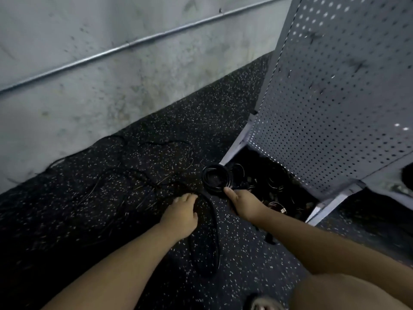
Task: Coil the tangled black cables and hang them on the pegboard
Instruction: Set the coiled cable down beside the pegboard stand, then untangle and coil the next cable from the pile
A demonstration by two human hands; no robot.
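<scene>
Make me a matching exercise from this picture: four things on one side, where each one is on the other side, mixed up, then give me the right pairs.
Things
1. coiled cable
2. loose cables
3. pegboard
4. metal conduit

Places
A. runs along the grey wall
B. stands upright at the right of the view
C. gripped by the right hand
D. sprawled over the speckled floor

Pairs: 1-C, 2-D, 3-B, 4-A
</scene>
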